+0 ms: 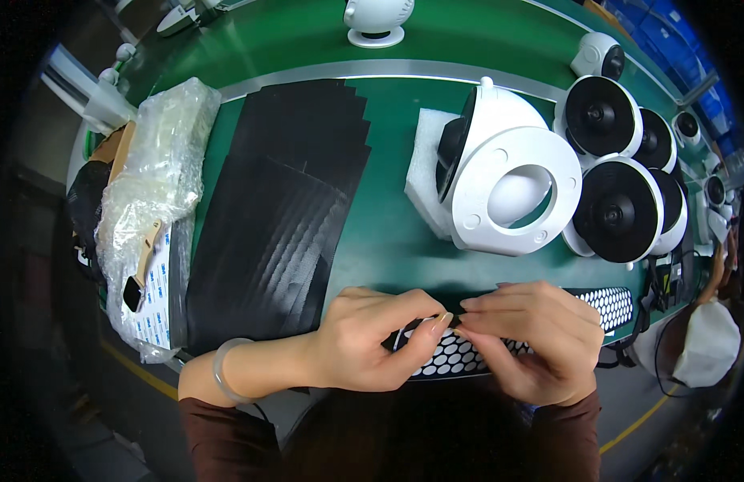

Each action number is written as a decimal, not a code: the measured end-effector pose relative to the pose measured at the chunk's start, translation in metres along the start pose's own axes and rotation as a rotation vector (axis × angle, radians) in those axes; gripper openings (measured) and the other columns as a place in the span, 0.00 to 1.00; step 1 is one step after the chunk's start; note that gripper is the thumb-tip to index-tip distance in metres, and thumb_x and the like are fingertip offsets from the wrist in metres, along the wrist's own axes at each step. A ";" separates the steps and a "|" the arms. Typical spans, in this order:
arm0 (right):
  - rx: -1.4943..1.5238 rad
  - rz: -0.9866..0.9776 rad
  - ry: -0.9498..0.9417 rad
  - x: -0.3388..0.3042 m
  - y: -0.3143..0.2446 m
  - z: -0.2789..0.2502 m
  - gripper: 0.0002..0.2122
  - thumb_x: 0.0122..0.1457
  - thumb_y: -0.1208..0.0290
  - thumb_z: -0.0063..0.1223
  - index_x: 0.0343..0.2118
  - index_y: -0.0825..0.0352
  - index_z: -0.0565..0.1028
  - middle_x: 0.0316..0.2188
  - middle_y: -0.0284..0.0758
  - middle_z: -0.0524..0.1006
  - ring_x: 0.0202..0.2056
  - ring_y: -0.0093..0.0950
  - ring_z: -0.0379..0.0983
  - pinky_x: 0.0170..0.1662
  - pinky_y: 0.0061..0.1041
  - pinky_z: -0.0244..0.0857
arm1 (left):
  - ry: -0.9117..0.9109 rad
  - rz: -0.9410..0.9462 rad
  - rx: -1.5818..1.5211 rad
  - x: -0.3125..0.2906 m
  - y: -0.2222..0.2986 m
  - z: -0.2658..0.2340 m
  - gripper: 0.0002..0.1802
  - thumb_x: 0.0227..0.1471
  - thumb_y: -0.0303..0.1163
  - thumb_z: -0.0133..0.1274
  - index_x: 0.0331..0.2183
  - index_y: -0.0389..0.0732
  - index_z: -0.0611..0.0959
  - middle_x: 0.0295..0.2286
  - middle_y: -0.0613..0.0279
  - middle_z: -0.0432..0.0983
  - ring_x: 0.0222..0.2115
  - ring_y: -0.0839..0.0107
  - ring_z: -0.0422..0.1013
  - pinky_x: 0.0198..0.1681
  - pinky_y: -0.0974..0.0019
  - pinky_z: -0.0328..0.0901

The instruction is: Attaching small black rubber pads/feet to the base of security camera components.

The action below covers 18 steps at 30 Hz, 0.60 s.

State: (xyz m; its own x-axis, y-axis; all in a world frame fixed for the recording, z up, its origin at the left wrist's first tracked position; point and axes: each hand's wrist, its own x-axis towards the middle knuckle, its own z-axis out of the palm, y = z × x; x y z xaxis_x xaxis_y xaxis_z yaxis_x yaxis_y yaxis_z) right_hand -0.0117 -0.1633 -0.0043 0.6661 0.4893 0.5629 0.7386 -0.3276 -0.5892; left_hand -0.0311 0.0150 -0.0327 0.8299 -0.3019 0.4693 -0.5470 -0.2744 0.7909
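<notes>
My left hand and my right hand meet fingertip to fingertip at the table's front edge. Both are closed in a pinch on a small black piece; whether it is an end of the strip below, I cannot tell. Under and behind the hands runs a long black strip with rows of white round spots, partly hidden by my fingers. Just beyond them stands a white round-bodied fan, tipped over so its ring-shaped base faces me, resting against a white foam block.
Overlapping black textured sheets lie left of centre. Farther left, clear plastic wrapping and a wristwatch rest on a printed backing sheet. Several white fans with black fronts crowd the right. Another white unit stands at the back.
</notes>
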 end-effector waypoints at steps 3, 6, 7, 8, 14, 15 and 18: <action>0.049 0.087 -0.060 0.002 0.001 -0.003 0.07 0.37 0.81 0.58 0.23 0.68 0.74 0.22 0.33 0.75 0.23 0.29 0.71 0.27 0.22 0.65 | 0.010 0.007 0.016 0.000 -0.001 0.002 0.01 0.41 0.22 0.51 0.21 0.35 0.75 0.13 0.61 0.70 0.11 0.69 0.67 0.14 0.72 0.60; 0.121 0.225 -0.179 0.008 0.007 -0.006 0.05 0.38 0.80 0.57 0.22 0.67 0.73 0.20 0.33 0.74 0.22 0.31 0.71 0.26 0.23 0.64 | 0.022 0.032 0.051 -0.001 -0.003 0.004 0.02 0.41 0.21 0.51 0.21 0.35 0.75 0.13 0.60 0.69 0.11 0.69 0.67 0.14 0.72 0.60; 0.118 0.221 -0.196 0.009 0.009 -0.007 0.05 0.38 0.80 0.57 0.22 0.68 0.73 0.21 0.34 0.73 0.23 0.32 0.71 0.26 0.24 0.64 | 0.015 0.028 0.070 0.000 -0.001 0.003 0.02 0.41 0.21 0.51 0.21 0.35 0.75 0.12 0.60 0.69 0.11 0.69 0.67 0.14 0.72 0.60; 0.119 0.230 -0.194 0.010 0.008 -0.008 0.05 0.38 0.80 0.57 0.22 0.68 0.73 0.21 0.34 0.73 0.23 0.32 0.71 0.26 0.24 0.64 | 0.016 0.016 0.072 0.001 0.000 0.003 0.02 0.41 0.21 0.51 0.21 0.35 0.75 0.13 0.60 0.69 0.11 0.69 0.67 0.14 0.72 0.60; -0.032 0.048 -0.069 0.012 -0.008 -0.010 0.05 0.38 0.78 0.56 0.20 0.68 0.72 0.23 0.36 0.75 0.26 0.31 0.72 0.31 0.24 0.65 | 0.153 -0.178 -0.059 0.002 -0.004 0.004 0.01 0.41 0.20 0.51 0.23 0.35 0.76 0.13 0.61 0.69 0.11 0.76 0.64 0.16 0.76 0.58; -0.016 0.012 -0.067 0.014 -0.008 -0.019 0.04 0.39 0.79 0.54 0.20 0.71 0.71 0.25 0.40 0.75 0.28 0.32 0.72 0.33 0.25 0.64 | 0.127 -0.145 -0.050 0.005 -0.006 0.003 0.01 0.41 0.20 0.51 0.23 0.35 0.76 0.20 0.58 0.70 0.14 0.76 0.66 0.18 0.76 0.59; -0.100 0.158 0.069 0.021 0.001 -0.023 0.03 0.42 0.82 0.50 0.22 0.75 0.71 0.28 0.41 0.75 0.27 0.22 0.68 0.34 0.20 0.62 | 0.018 -0.167 0.046 0.007 -0.004 0.001 0.03 0.40 0.18 0.51 0.24 0.32 0.76 0.39 0.50 0.67 0.23 0.72 0.70 0.26 0.74 0.62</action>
State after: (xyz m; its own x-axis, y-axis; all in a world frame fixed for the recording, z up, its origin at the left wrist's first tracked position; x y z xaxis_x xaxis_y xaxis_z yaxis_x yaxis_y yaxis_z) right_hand 0.0054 -0.1721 0.0199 0.7774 0.3699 0.5087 0.6288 -0.4762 -0.6147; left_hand -0.0233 0.0132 -0.0326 0.9113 -0.2327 0.3398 -0.4053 -0.3607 0.8400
